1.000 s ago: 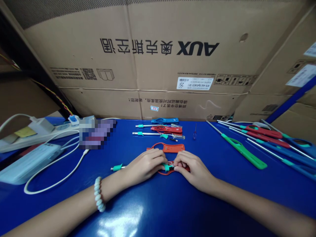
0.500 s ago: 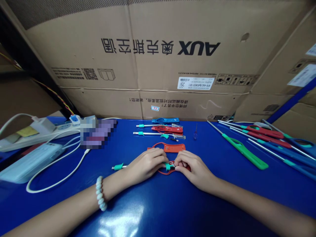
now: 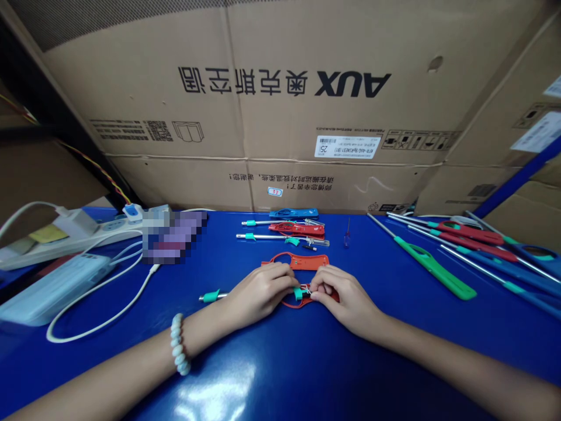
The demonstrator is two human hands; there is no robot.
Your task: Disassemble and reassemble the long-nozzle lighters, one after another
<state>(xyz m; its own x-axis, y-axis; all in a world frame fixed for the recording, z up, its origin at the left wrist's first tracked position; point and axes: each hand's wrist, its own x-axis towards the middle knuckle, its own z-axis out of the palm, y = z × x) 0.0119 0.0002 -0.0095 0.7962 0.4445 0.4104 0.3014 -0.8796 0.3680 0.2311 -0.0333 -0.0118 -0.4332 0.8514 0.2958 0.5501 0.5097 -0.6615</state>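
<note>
A red lighter half-shell [image 3: 298, 305] lies on the table between my hands, with a green trigger [image 3: 300, 293] and thin white wires [image 3: 308, 287] inside it. My left hand [image 3: 265, 289] is closed over the shell's left part, its fingertips beside the trigger. From under it a metal lighter tube with a green collar [image 3: 212, 296] sticks out to the left. My right hand [image 3: 344, 295] pinches at the wires with thumb and forefinger, covering the shell's right end. Just beyond my hands lies another orange-red half-shell [image 3: 307, 262], inner side up.
Behind lie blue [image 3: 295, 213] and red half-shells [image 3: 298, 230], metal tubes [image 3: 267, 237] and a small screwdriver [image 3: 347, 238]. Several long lighters, one green [image 3: 433, 268], lie right. A power bank [image 3: 56, 289], white cable [image 3: 100, 332] and power strip [image 3: 116, 225] are left; a cardboard box [image 3: 280, 117] stands behind.
Both hands stay at the shell with only slight finger movement. The right fingers have shifted a little at the white wires. Nothing else has visibly moved.
</note>
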